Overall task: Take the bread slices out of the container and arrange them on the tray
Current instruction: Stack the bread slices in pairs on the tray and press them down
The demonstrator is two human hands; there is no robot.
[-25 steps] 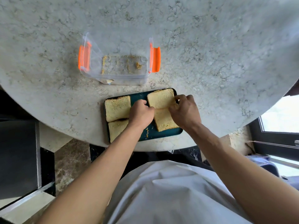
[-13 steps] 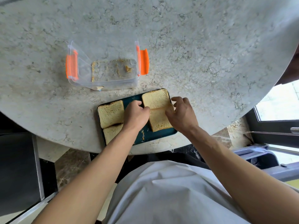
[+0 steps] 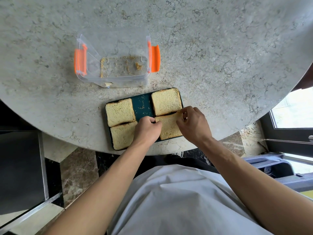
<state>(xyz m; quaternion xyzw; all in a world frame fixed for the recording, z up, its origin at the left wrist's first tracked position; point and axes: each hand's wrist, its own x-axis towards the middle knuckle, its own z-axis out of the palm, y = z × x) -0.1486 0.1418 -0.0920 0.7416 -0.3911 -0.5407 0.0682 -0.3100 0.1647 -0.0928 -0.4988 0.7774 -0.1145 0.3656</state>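
Four bread slices [image 3: 166, 103] lie on the teal tray [image 3: 142, 106], and left hand [image 3: 147, 128] and right hand [image 3: 193, 123] pinch the near-right slice [image 3: 168, 127]'s far corners, likely squaring it.

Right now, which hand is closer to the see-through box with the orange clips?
Left. The left hand sits at the tray's middle, below the container and slightly right of it. The right hand is farther right, at the near-right bread slice.

Round marble table [image 3: 220, 48], brown stone floor [image 3: 77, 170], bright window [image 3: 294, 111] at right
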